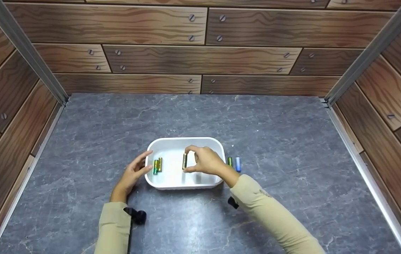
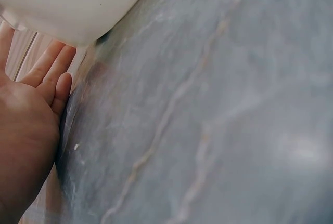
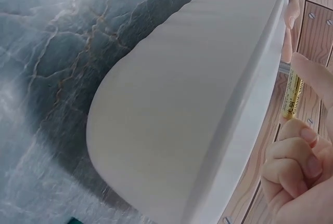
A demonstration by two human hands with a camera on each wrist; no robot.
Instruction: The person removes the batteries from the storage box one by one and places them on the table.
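Observation:
My right hand [image 1: 205,160] pinches a gold battery [image 1: 184,161] by its two ends, between thumb and finger, over the white tub [image 1: 185,187]. The right wrist view shows the same battery [image 3: 292,95] with dark print on a yellow label. At the tub's left rim rests my left hand [image 1: 132,175], fingers spread and fairly straight, holding nothing. In the left wrist view the left hand's palm [image 2: 26,130] lies against the tub's side [image 2: 67,5]. Inside the tub on the left, a green-and-gold battery [image 1: 155,167] and a gold battery [image 1: 160,164] lie side by side.
Just right of the tub, a green battery [image 1: 230,161] and a blue battery [image 1: 238,164] lie on the grey marbled tabletop [image 1: 285,148]. Wood-patterned walls [image 1: 158,58] with metal corner posts [image 1: 366,53] enclose the back and sides.

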